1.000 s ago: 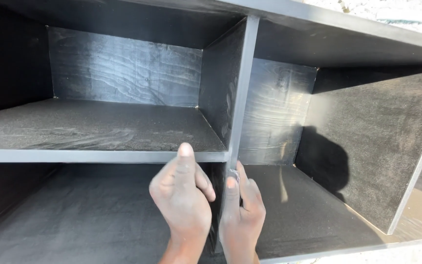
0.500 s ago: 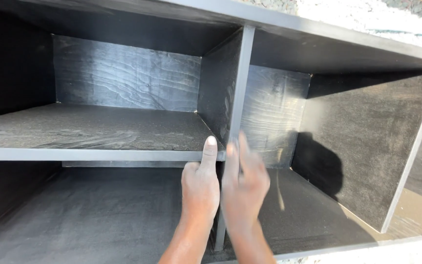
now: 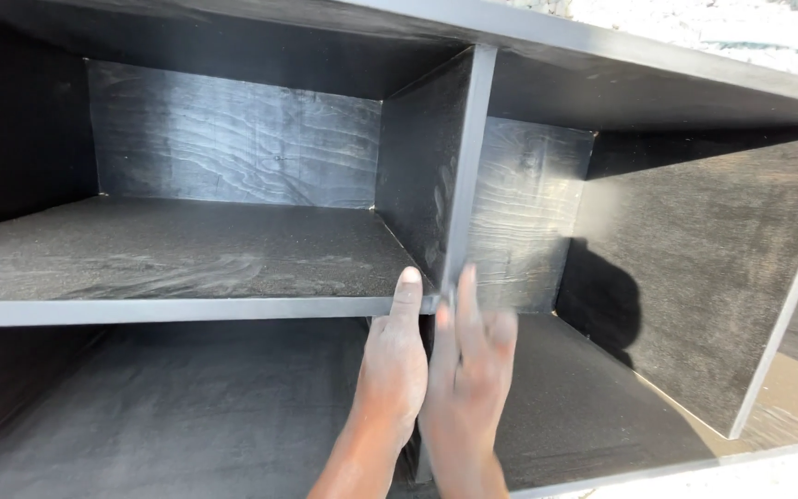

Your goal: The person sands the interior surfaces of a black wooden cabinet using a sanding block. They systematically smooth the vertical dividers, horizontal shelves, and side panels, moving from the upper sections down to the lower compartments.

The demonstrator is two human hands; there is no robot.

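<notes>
Evidently both hands are seating the black divider panel (image 3: 459, 176) at centre frame.
Left hand (image 3: 397, 365) presses fingers flat against the shelf edge (image 3: 168, 310); right hand (image 3: 469, 370), blurred, lies spread on the divider; a firm, even push looks needed.

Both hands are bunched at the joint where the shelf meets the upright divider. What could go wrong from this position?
1. The left hand and right hand crowd the front edge of the vertical divider where it meets the horizontal shelf; if either panel shifts, fingers could be pinched at that joint.
2. The shelf top looks dusty and gritty, so a fingertip pressing its edge may slip.
3. The right hand is motion-blurred, so its contact is unclear; a hasty push might knock the divider out of square.
</notes>
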